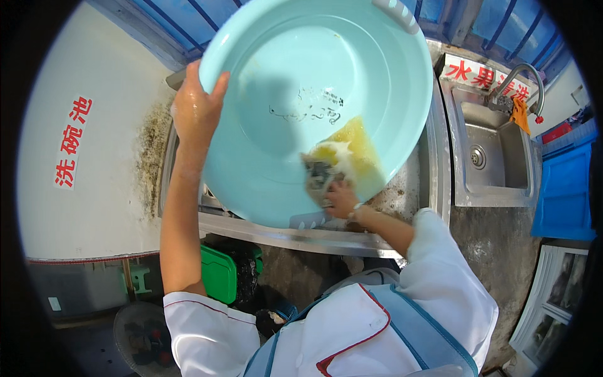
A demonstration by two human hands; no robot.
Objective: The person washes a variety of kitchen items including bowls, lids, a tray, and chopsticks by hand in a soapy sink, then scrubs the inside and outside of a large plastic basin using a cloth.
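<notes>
A large light-blue plastic basin is tilted up over a stainless steel sink, its inside facing me. My left hand grips its left rim, thumb on the inner side and fingers behind. Low on the basin's inner wall, my right hand holds a wet, patterned yellow and white cloth against the plastic. The cloth is partly blurred, with white suds or a white patch on it. Dark markings show on the basin's bottom. Grey ribbed grips sit on the rim at top right and at the bottom.
On the right is a smaller steel sink with a curved faucet and an orange cloth. A stained white wall panel bounds the left. Below the front edge stands a green bin. Blue crates line the far right.
</notes>
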